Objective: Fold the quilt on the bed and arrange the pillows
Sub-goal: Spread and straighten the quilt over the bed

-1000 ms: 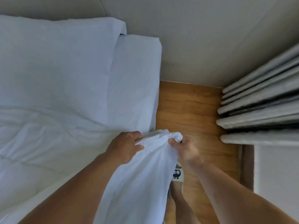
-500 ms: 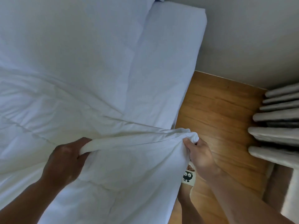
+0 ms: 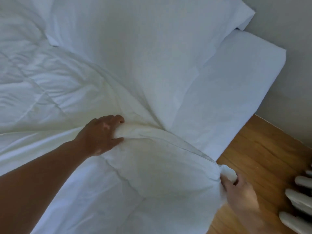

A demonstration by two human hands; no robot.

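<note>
The left hand [image 3: 99,134] and right hand [image 3: 239,190] each clench fingers [image 3: 116,119] on the quilt [image 3: 152,174] edge, spreading it between them, likely for a fold

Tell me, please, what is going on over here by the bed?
A person is handling the white quilt with both bare hands. The left hand grips a bunched ridge of it further in on the bed, and the right hand pinches its corner at the bed's edge, above the wooden floor. The quilt lies rumpled and is not yet folded. A white pillow rests beyond it near the wall, untouched.
</note>
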